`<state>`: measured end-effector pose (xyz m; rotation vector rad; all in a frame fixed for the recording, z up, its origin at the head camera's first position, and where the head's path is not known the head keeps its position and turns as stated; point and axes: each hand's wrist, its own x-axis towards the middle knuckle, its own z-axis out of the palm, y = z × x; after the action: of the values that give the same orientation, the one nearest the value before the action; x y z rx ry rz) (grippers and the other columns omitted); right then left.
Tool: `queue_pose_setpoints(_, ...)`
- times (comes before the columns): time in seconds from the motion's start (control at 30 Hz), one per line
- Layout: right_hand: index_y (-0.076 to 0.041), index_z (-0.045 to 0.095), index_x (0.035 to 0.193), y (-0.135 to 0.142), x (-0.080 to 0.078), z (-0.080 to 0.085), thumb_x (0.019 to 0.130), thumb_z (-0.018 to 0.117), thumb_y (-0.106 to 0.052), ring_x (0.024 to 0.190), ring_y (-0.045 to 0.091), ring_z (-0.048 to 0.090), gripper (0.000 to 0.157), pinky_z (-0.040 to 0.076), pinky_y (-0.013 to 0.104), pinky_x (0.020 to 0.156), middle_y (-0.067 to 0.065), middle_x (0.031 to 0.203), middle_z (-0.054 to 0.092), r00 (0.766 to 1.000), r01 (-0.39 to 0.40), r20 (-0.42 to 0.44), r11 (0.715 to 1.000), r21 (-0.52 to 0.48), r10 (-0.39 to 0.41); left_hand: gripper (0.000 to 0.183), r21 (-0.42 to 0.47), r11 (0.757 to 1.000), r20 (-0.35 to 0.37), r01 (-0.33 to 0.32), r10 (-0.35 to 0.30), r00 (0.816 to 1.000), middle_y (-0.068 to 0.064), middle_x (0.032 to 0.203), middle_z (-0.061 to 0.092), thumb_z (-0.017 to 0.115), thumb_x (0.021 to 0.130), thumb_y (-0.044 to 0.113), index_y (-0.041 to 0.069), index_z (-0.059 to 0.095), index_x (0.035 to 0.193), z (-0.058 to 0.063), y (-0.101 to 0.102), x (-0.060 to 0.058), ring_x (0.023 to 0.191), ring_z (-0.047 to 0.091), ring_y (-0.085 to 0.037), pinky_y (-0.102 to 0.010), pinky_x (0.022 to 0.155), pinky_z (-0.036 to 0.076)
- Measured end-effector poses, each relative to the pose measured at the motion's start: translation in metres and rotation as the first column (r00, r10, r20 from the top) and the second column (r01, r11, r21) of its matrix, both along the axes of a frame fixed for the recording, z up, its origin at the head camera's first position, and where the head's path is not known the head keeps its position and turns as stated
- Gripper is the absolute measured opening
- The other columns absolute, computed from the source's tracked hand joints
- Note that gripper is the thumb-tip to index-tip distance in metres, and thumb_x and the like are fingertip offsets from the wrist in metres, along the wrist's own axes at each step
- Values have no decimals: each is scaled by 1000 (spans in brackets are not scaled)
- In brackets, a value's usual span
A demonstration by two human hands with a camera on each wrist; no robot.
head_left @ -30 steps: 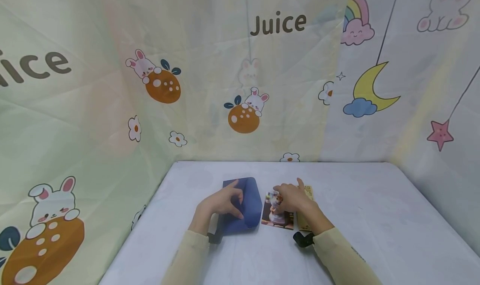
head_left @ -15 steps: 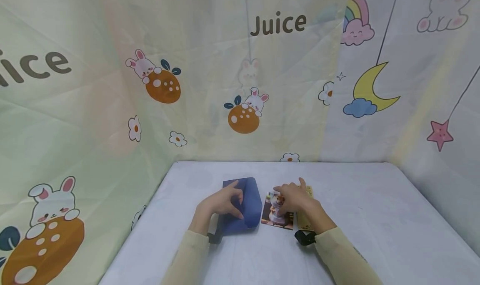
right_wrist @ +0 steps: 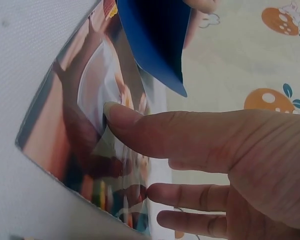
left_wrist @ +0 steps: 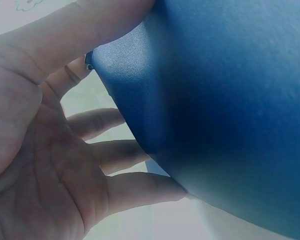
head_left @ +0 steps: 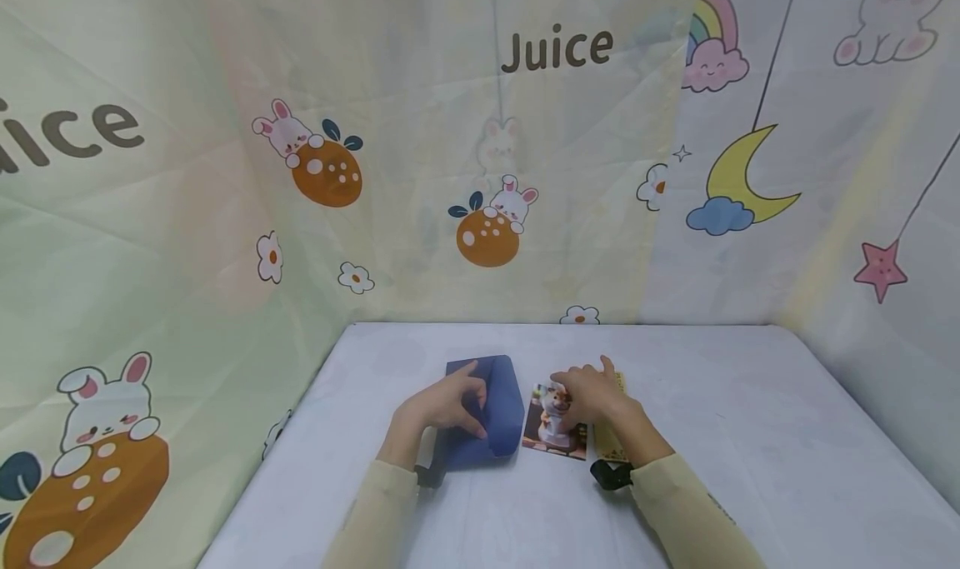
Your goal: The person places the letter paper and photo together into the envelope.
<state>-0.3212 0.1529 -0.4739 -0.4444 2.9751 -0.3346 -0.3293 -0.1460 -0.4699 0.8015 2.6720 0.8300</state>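
A blue envelope (head_left: pixel 507 406) stands left of centre, its mouth bowed apart toward the right. My left hand (head_left: pixel 448 404) holds it, with thumb and fingers on opposite sides. In the left wrist view the fingertips meet the curved edge of the blue paper (left_wrist: pixel 230 100). Beside it is a glossy picture card (head_left: pixel 551 437) showing a furry animal in clothes. My right hand (head_left: pixel 594 392) pinches this card at its right side. In the right wrist view the thumb presses on its printed face (right_wrist: pixel 72 120), and other fingertips reach its far edge.
A yellow patterned paper (head_left: pixel 611 442) lies right of the card, partly hidden under my right hand and wrist. White table surface (head_left: pixel 720 436) surrounds these things. Printed fabric walls (head_left: pixel 420 136) rise behind and at both sides. A dark strap piece (head_left: pixel 611 475) sits at my right cuff.
My right hand has shifted very slightly to the right over the card. The left hand and the envelope stay where they were.
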Motion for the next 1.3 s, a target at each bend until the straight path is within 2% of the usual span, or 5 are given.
queue_pose_setpoints(0.5,-16,64,141,-2,0,0,68,97,-34,124,31,60,83,11,70,124,7,123,65,1000,0,1,999,-35,1,41,-5,1000,15,-17,17,1000,-23,171,22,97,68,27,27,60,84,1,1,1,156,25,-49,-64,124,26)
queue_pose_setpoints(0.7,-18,61,143,-6,2,2,70,97,-25,129,46,49,82,43,67,108,8,123,58,997,50,57,992,-114,-44,41,-7,999,24,-32,32,999,-22,171,23,97,67,27,27,60,84,1,1,2,156,25,-48,-64,125,25)
queue_pose_setpoints(0.8,-17,60,144,-7,3,3,70,97,-18,115,39,55,82,53,56,95,9,124,54,997,50,72,985,-163,-38,41,-8,1000,21,-31,31,999,-22,171,23,98,67,27,27,61,84,1,2,1,156,25,-48,-64,125,26)
queue_pose_setpoints(0.97,-11,59,145,-6,4,4,72,93,-6,101,22,59,81,58,43,91,12,124,54,997,-6,68,971,-239,23,41,-13,1000,14,-27,27,1000,-22,171,24,98,67,27,27,61,85,1,2,1,156,26,-48,-64,124,27)
queue_pose_setpoints(1.3,-7,68,123,-5,-1,3,79,86,1,104,23,62,49,56,47,96,11,115,67,996,-87,-22,965,-249,84,40,-7,1000,20,-26,26,999,-22,171,24,97,68,27,27,61,85,1,1,2,156,26,-49,-64,124,26)
